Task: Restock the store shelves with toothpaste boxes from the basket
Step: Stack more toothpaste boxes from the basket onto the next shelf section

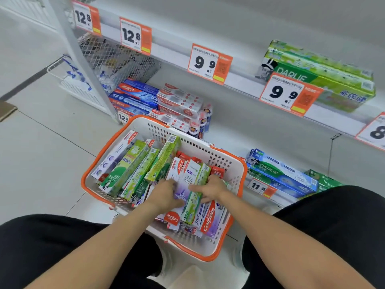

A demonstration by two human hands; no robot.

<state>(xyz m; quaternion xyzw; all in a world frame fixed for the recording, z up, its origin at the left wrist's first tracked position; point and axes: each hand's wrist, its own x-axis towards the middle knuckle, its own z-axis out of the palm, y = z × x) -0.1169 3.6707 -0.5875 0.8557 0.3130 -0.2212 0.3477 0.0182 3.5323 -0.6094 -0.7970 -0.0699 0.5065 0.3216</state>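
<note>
Landmark for all entries: the basket (233, 180), white with orange rim, standing on the floor between my knees.

1. Shelving unit (239, 28), grey-white, rising directly beyond the basket. Upper shelf edge carries orange-and-white price tags (209, 63), reading 12.8 and 9.9.
2. Green Darlie boxes (325, 78), stacked on the upper shelf, up and to the right of the basket, partly behind a 9.9 tag.
3. Blue Colgate boxes (135, 97) and white-and-red Colgate boxes (179, 103), stacked on the lowest shelf just past the basket's far rim.
4. Blue Darlie boxes (281, 174), lowest shelf, just right of the basket, above an 11.8 tag.
5. Wire-mesh bin (112, 57), beyond the basket to the left, contents unclear.
6. Toothpaste boxes (129, 170) in the basket: green Darlie cartons leaning along its left half, white-and-red Colgate cartons heaped in its right half.
7. My left hand (166, 195), inside the basket near its middle, fingers curled down onto a white-and-purple box (183, 184).
8. My right hand (209, 189), just beside the left, fingers curled over the same white-and-purple box and the green-edged carton next to it; whether either hand fully clamps a box I cannot tell.
</note>
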